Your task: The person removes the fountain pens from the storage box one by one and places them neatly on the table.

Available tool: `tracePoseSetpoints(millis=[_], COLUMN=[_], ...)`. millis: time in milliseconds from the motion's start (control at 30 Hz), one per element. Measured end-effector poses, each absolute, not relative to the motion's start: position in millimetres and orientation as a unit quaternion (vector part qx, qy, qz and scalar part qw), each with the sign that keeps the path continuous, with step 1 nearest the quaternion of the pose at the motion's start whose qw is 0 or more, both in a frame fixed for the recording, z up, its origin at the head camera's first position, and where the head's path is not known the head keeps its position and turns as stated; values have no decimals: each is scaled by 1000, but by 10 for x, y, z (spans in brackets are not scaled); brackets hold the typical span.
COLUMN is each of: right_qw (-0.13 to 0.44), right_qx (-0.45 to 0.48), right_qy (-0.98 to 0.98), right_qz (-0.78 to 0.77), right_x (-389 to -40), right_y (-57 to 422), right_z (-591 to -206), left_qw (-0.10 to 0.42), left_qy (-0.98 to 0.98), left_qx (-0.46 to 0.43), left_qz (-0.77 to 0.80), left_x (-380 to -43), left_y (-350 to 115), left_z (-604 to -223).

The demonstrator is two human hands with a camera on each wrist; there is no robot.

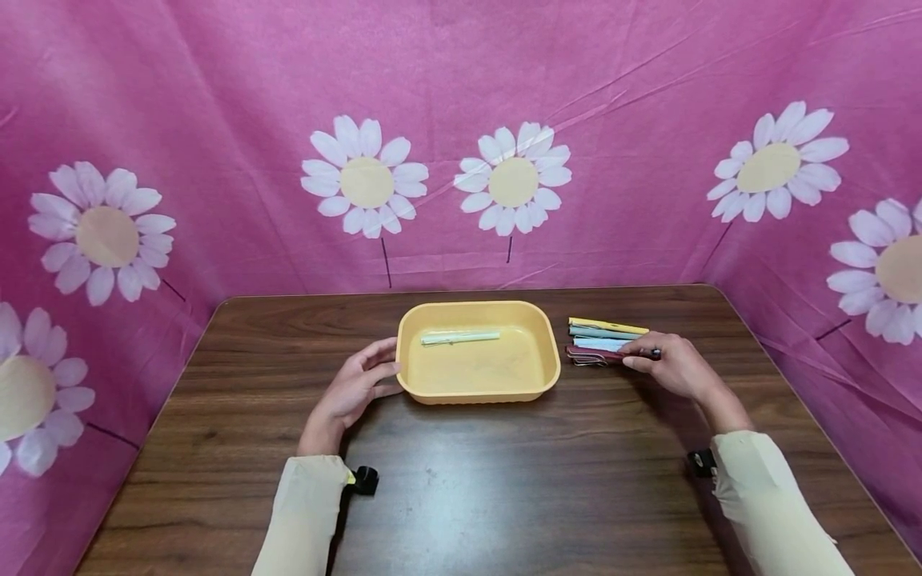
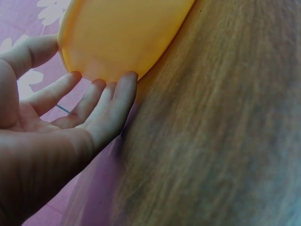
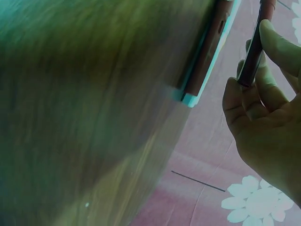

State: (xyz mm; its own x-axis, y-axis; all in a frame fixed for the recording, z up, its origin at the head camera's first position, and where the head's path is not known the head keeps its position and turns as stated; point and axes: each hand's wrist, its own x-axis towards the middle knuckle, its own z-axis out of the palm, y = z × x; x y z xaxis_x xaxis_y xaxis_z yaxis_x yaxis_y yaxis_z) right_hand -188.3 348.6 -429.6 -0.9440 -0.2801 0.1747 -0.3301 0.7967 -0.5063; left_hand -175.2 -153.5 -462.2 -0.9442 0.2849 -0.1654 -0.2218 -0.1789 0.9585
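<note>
A yellow tray stands on the wooden table, with one pale green pen lying inside. My left hand touches the tray's left end, its fingers fairly straight against the wall, as the left wrist view shows too. To the right of the tray, my right hand pinches a dark red pen between thumb and fingers. Beside that pen lie a yellow pen, a grey-green pen and a light blue pen. In the right wrist view, another dark red pen is close by.
The brown wooden table extends in front of the tray and to both sides. A pink cloth with white flowers hangs behind it and at both sides.
</note>
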Motion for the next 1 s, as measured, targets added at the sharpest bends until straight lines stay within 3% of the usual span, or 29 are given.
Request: tracePoseSetpoints(millis=[333, 1000], right_qw=[-19, -25], right_qx=[127, 111], right_qy=[-953, -960], right_qz=[275, 256], right_x=[-1810, -1842], right_y=[3613, 3680], right_z=[-4317, -4435], left_qw=[169, 166], left_qy=[621, 620], left_qx=[24, 22], left_qz=[765, 766], left_x=[-1750, -1757], left_y=[-1534, -1538], left_z=[-4609, -4613])
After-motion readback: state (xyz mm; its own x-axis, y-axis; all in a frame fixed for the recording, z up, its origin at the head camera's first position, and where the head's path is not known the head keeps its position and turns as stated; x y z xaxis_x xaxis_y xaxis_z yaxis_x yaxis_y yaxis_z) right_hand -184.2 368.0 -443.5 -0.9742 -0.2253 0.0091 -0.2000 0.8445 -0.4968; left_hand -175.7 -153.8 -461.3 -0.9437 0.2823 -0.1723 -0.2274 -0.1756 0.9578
